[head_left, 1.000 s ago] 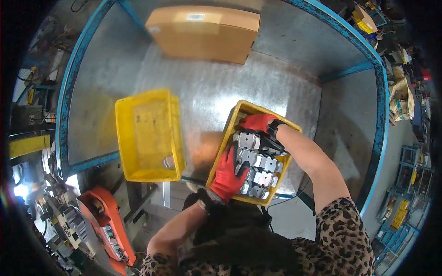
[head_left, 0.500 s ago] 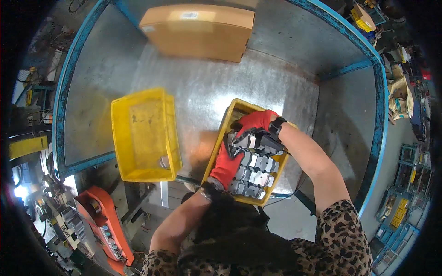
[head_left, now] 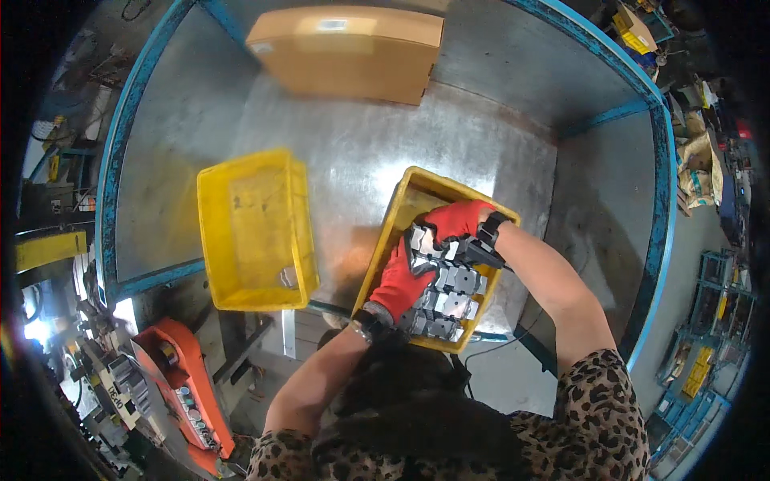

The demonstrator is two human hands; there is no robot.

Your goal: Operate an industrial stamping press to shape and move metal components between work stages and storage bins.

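Note:
Both my hands wear red gloves with dark palms and reach into a yellow plastic bin (head_left: pixel 383 232). Rows of bent silvery metal parts (head_left: pixel 459 280) fill its near half. My left hand (head_left: pixel 399 280) comes in along the left wall, its fingers curled against a metal part (head_left: pixel 421 238) at the far end of the rows. From the right, my right hand (head_left: pixel 459 220) bends over the same parts, gripping at their far side. Its fingertips are partly hidden by the hand and the parts. A black band sits on each wrist.
To the left stands a second yellow bin (head_left: pixel 204 240) with one small metal piece (head_left: pixel 288 277) inside. A cardboard box (head_left: pixel 345 60) lies at the back of the blue-framed metal table (head_left: pixel 337 132). An orange machine part (head_left: pixel 186 385) is at lower left.
My hands have shifted slightly nearer and to the right within the bin. The metal part between them has tilted, showing a brighter face.

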